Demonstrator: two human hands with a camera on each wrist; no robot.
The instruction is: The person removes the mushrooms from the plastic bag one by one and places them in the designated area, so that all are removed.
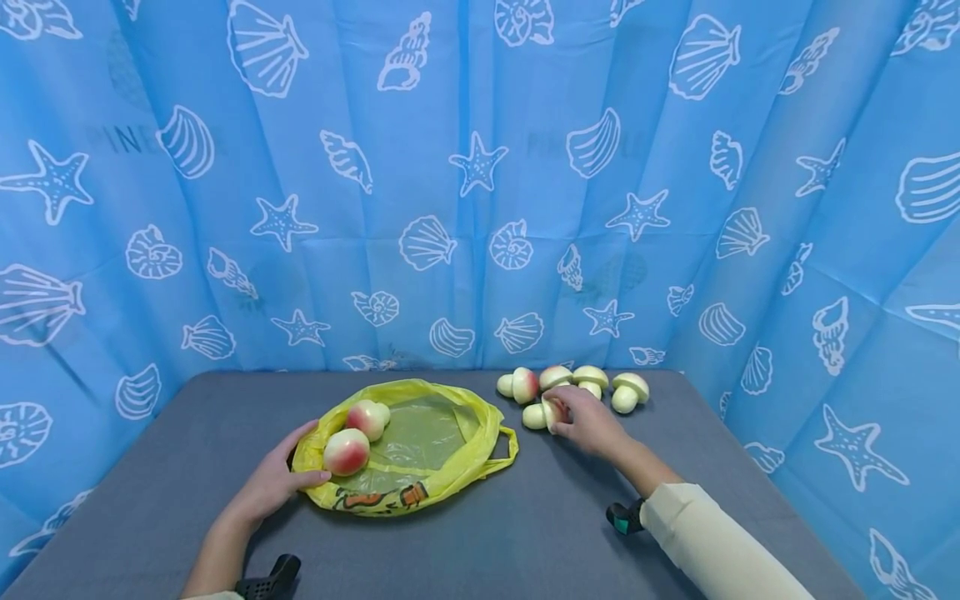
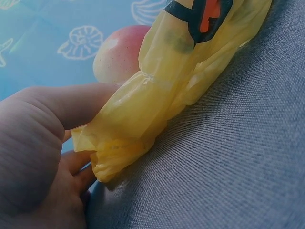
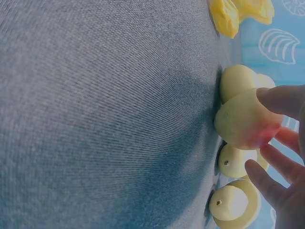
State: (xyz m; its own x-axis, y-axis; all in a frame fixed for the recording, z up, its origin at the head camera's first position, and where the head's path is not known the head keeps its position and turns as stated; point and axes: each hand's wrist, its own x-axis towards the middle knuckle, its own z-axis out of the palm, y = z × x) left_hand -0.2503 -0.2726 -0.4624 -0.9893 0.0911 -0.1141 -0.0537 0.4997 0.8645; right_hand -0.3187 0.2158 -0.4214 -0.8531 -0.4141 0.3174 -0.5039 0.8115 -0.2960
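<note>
A yellow plastic bag (image 1: 480,467) lies on the table with its mouth spread wide. My left hand (image 1: 273,483) holds the bag's left rim, thumb at the near side and fingers farther back. Inside the bag, close to that hand, are two red-and-white toy mushrooms, the nearer mushroom (image 1: 347,452) cap up and the other mushroom (image 1: 367,419) behind it. Right of the bag, my right hand (image 1: 588,421) grips a toy mushroom (image 3: 245,119) by its red-tinged cap between thumb and fingers. Its pale stem (image 1: 533,417) points left toward the bag.
Behind my right hand sit several more mushrooms: a red-capped one lying sideways (image 1: 519,385), another reddish one (image 1: 555,377), and two pale ones (image 1: 591,379), (image 1: 630,392). A blue shell-print curtain (image 1: 480,208) hangs along the back of the grey table (image 1: 525,542).
</note>
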